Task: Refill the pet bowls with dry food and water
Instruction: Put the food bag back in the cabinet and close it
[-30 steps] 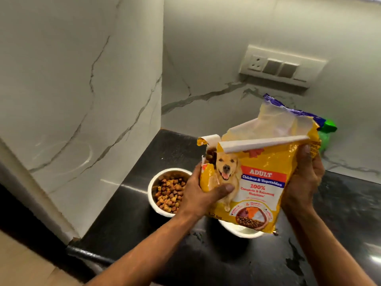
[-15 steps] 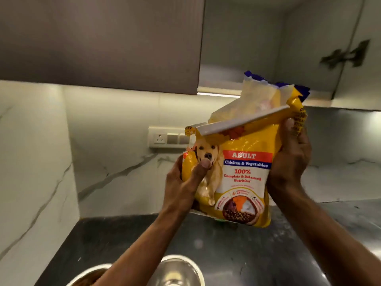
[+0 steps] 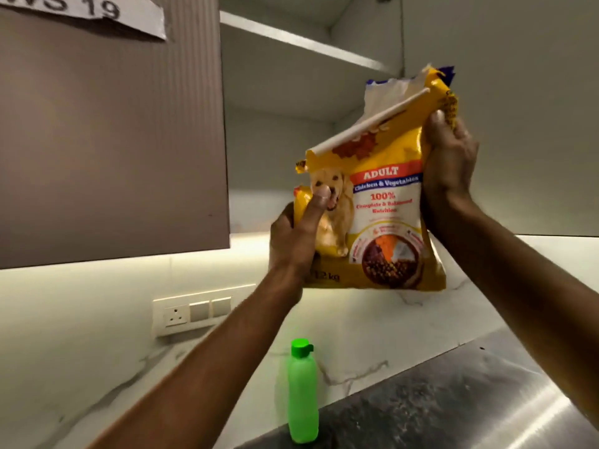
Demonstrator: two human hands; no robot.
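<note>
A yellow dog food bag [image 3: 382,215] with a dog picture and a white clip across its folded top is held upright in the air, in front of an open wall cabinet [image 3: 291,92]. My left hand [image 3: 295,238] grips its lower left edge, thumb over the dog picture. My right hand [image 3: 450,163] grips its upper right edge. A green water bottle [image 3: 303,392] with a green cap stands on the dark counter [image 3: 453,400] below. The pet bowls are out of view.
A closed brown cabinet door [image 3: 110,131] with a paper label hangs at the left. The open cabinet has a shelf [image 3: 308,43] above. A white socket and switch plate [image 3: 194,311] sits on the marble wall.
Both hands have lifted the bag from over the bowls up to the open cabinet. My view has tilted upward, so the bowls have left the frame and the bottle shows.
</note>
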